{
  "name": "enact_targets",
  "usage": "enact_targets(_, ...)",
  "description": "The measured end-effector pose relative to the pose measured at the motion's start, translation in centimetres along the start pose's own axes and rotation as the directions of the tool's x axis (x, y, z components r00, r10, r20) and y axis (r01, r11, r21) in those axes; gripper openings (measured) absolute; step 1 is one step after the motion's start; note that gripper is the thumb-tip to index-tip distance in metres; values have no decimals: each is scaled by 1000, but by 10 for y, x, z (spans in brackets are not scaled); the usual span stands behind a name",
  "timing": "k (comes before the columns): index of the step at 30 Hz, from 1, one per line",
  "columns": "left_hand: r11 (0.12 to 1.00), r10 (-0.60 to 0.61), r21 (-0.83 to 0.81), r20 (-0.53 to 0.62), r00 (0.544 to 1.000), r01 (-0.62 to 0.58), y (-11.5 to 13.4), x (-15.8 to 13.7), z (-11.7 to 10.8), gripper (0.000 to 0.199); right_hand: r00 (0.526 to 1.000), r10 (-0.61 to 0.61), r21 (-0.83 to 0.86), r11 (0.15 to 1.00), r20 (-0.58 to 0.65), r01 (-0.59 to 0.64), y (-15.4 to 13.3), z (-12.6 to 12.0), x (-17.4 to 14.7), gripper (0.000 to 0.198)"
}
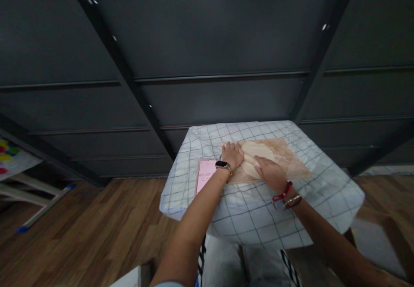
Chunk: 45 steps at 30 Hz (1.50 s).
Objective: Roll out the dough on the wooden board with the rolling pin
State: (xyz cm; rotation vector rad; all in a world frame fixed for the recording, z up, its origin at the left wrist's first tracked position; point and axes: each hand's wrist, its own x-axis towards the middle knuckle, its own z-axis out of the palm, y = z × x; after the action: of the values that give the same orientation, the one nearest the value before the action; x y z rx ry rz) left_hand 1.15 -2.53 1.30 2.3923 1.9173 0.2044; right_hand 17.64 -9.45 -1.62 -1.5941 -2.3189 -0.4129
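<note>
A flat round of pale dough (265, 150) lies on a flour-dusted brown board (293, 160). Across the dough runs a thin light rolling pin (249, 157), slanting between my two hands. My left hand (232, 154) is palm down at the board's left side, fingers spread and stretched forward. It meets the left end of the pin, and what lies under its palm is hidden. Over the dough's right part, my right hand (271, 174) is closed on the other end of the pin. A phone (205, 175) with a pink timer screen lies beside my left wrist.
The small table wears a white checked cloth (252, 213). Behind it stands a dark panelled metal wall (220, 32). To the left, a white-legged stand (32, 188) rests on the wooden floor (129, 218). A box (377, 244) sits at lower right.
</note>
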Motion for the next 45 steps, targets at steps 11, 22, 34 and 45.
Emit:
enact_targets(11, 999, 10, 47, -29, 1000, -9, -2, -19, -4, 47, 998, 62, -21, 998, 8, -62, -20, -10, -10, 44)
enact_targets(22, 996, -15, 85, -33, 999, 18, -1, -23, -3, 47, 997, 71, -20, 997, -6, -71, -24, -9, -12, 42)
enact_targets(34, 994, -24, 106, -33, 999, 28, -2, -24, 0, 47, 998, 59, -19, 998, -14, -59, -22, -7, -12, 42)
enact_targets(45, 990, 12, 137, -127, 992, 6, -4, -24, 5, 42, 1000, -8, -13, 1000, 22, 8, -11, -9, -9, 41)
